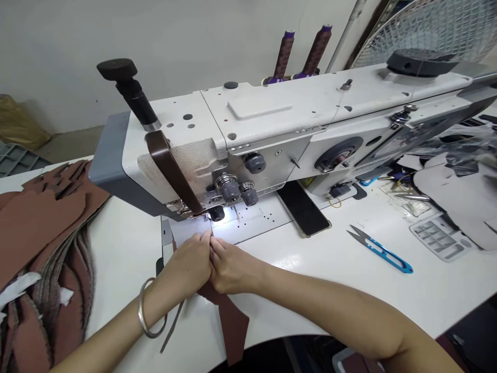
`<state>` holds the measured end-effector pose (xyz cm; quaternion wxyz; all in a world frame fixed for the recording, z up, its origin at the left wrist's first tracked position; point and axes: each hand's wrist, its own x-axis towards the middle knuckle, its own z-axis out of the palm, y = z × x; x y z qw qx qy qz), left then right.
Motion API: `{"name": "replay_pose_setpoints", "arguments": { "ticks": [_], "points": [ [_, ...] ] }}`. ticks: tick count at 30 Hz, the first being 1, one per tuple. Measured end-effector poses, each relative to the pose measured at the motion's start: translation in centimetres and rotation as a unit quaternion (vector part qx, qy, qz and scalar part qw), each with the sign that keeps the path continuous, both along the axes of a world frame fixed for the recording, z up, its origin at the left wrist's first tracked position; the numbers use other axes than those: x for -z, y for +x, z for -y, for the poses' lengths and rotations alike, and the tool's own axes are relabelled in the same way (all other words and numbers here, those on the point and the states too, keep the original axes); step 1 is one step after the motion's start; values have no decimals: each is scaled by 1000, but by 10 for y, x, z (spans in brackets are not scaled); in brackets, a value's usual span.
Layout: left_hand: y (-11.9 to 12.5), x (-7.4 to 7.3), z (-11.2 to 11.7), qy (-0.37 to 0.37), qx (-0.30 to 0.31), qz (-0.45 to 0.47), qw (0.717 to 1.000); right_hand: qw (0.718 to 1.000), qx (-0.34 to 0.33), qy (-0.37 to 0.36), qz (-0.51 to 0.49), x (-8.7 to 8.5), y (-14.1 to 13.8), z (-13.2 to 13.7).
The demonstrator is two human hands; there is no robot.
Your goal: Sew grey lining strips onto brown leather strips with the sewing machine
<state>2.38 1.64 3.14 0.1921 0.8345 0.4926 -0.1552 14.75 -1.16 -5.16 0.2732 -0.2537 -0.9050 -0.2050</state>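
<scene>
My left hand (190, 261) and my right hand (231, 267) lie side by side, fingers pinched together on a brown piece of material (231, 321) in front of the needle area (204, 215) of a white sewing machine (272, 129). The brown piece runs under both hands and hangs toward the table's near edge. A brown strap (173, 173) comes down from the machine head to the presser foot. A metal bangle (147, 311) circles my left wrist. The fingertips sit just short of the lit needle plate (248, 217).
A stack of brown cut pieces (42, 243) lies at the left. A black phone (305, 210) and blue thread snips (382, 248) rest on the white table (349, 269) at the right, with a grey tray (440, 235), loose parts, two thread cones (303, 52) and a fan (427, 26) behind.
</scene>
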Motion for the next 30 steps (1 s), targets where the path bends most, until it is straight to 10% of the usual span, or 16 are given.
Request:
{"name": "replay_pose_setpoints", "arguments": {
  "ticks": [30],
  "points": [
    [-3, 7, -4, 29, 17, -1, 999, 998, 43, 23, 34, 7, -1, -1]
  ]
}}
